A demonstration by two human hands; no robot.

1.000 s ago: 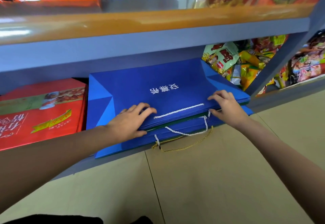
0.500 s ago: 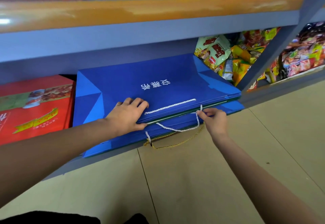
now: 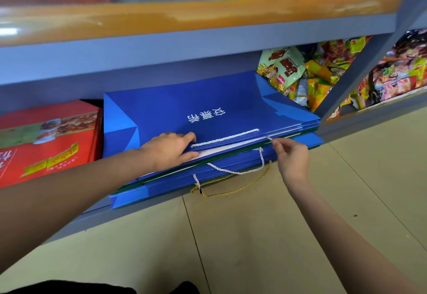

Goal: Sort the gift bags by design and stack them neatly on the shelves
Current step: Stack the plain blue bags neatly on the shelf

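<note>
A stack of flat blue gift bags (image 3: 184,108) with white lettering lies on the bottom grey shelf (image 3: 69,222). A green-edged bag shows between the blue ones. My left hand (image 3: 168,150) grips the near edge of the top bag, fingers on top and thumb tucked into its mouth, lifting it a little. My right hand (image 3: 291,157) pinches the white rope handle (image 3: 242,169) at its right end. That rope loops down over the stack's front edge. A gold cord handle (image 3: 231,189) hangs lower, over the floor.
Red gift bags (image 3: 46,141) lie flat to the left on the same shelf. Snack packets (image 3: 300,74) fill the shelf to the right, behind a slanted grey post (image 3: 360,62). The upper shelf (image 3: 184,37) overhangs the stack. Beige floor tiles (image 3: 254,236) lie in front.
My right hand came off the top bag's right edge, dropped to the front and took the white rope handle. The left hand's thumb slid into the top bag's opening, raising its edge.
</note>
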